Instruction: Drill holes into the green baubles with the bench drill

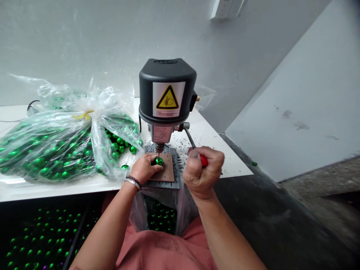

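Ball [159,161], green and round, sits under the drill bit [159,154] near the front edge of the counter [222,157], pinched by the nearer left hand [144,168]; right hand [203,173] clasps the red knob [204,161].

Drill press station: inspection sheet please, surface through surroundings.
Surface: white table, dark debris around the drill press.
Work items: green ball under the chuck, over a brown board.
Clutter: tied clear bag of green balls, left.
Hands: left hand holds the green ball; right hand grips the red knob.
Cables: thin dark cord, far left; ends unclear.
Surroundings: white wall fixture; stray green ball on the floor, right.
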Available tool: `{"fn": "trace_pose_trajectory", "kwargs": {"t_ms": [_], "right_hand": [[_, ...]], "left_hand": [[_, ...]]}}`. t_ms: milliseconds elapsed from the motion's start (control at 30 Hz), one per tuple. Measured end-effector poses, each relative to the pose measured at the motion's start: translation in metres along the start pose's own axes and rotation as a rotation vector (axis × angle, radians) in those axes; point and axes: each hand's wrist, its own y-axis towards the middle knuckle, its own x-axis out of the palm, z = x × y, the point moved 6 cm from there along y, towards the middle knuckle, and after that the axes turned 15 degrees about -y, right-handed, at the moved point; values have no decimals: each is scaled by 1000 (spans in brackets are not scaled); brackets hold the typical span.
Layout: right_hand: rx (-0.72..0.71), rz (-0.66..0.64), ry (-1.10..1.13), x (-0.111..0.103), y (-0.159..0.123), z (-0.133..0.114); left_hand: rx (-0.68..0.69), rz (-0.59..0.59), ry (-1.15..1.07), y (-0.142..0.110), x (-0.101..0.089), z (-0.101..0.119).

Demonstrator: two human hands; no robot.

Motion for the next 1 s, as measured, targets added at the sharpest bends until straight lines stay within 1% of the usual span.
{"fn": "trace_pose_trajectory", "kwargs": {"t_ms": [100, 167, 233, 267, 333, 433, 533, 600, 700, 833, 1000], "right_hand": [[6, 13, 19, -1, 4, -3], [13, 59, -11, -5, 19, -10], [28, 90, -51, -7, 42, -18], [49, 80, -63, -7, 55, -21], [96, 17, -72, -2, 76, -23], [117, -39, -50, 4, 93, -23], [96, -36, -34, 6, 94, -23], [86, -26, -48, 6, 92, -23], [84, -18, -72, 6, 90, -24], [57, -4, -66, 4, 90, -25], [60, -7, -37, 4, 89, -24]], "left_hand": [[12, 7, 2, -1, -1, 2], [39, 13, 4, -2, -1, 7], [63, 21, 20, -4, -1, 11], [63, 30, 26, -6, -1, 12], [31, 66, 26, -12, -2, 12], [-12, 139, -21, -27, -8, 11], [38, 167, -108, -46, -14, 16], [82, 161, -180, -59, -17, 22], [90, 137, -270, -74, -16, 28], [87, 85, -338, -85, -10, 33], [82, 54, -341, -92, -6, 35]]}}
